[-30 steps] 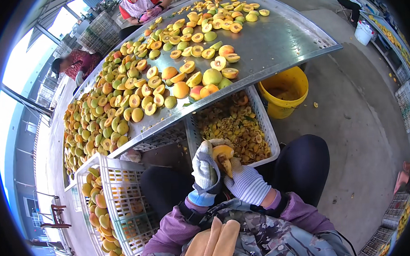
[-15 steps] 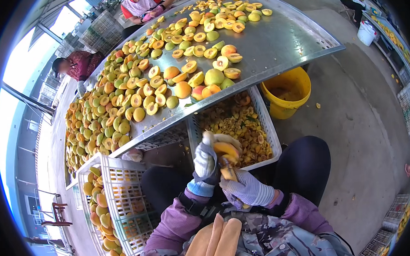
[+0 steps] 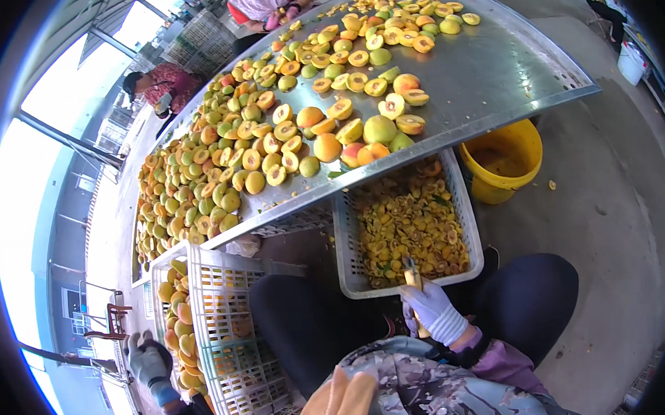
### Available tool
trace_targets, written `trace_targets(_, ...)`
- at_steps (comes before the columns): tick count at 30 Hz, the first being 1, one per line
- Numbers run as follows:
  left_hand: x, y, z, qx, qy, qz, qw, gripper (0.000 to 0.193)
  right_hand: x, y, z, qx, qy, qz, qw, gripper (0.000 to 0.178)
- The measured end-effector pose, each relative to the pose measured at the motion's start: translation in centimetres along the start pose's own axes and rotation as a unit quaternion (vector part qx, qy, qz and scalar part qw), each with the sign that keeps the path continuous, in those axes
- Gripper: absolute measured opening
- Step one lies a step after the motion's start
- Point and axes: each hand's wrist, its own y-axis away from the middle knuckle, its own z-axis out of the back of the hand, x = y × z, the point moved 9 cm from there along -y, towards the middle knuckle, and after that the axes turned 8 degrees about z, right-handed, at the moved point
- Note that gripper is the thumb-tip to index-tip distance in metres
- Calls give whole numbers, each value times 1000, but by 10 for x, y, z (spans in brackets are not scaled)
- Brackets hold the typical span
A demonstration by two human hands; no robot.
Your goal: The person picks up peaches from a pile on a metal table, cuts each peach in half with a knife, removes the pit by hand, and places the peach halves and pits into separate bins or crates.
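Observation:
My left hand (image 3: pixel 148 360), in a grey-white glove with a dark palm, is out at the far left beside a white plastic crate of peach halves (image 3: pixel 180 318). Its fingers are spread and no fruit shows in them. My right hand (image 3: pixel 435 311), in a pale lilac glove with a striped cuff, grips a pitting tool (image 3: pixel 413 275) by its light wooden handle. The tool's small metal tip points up, over the near edge of a white crate (image 3: pixel 358 292) of pits and fruit scraps (image 3: pixel 411 234). That crate sits on the floor between my knees and the table.
A tilted metal table (image 3: pixel 482 67) carries many halved peaches (image 3: pixel 219 168), piled thickest on the left. Its metal edge runs above the scrap crate. A yellow bucket (image 3: pixel 502 159) stands right of that crate. Two people (image 3: pixel 165 89) work across the table; another sits at far right.
My left hand has left the peach half it held over the scrap crate and swung far left, past the fruit crate. My right hand keeps the tool and has separated from the left. The view has shifted.

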Motion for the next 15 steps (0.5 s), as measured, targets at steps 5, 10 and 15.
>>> trace_targets(5, -210, 15, -27, 144, 315, -130, 929, 31, 15, 0, 4, -11, 55, 60, 997, 20)
trace_targets(10, -441, 70, -101, 228, 242, -348, 876, 43, 25, 0, 24, -60, 94, 61, 992, 19)
trace_targets(15, -540, 114, -178, 284, 143, -453, 832, 59, 39, -2, 41, -114, 157, 119, 974, 20)
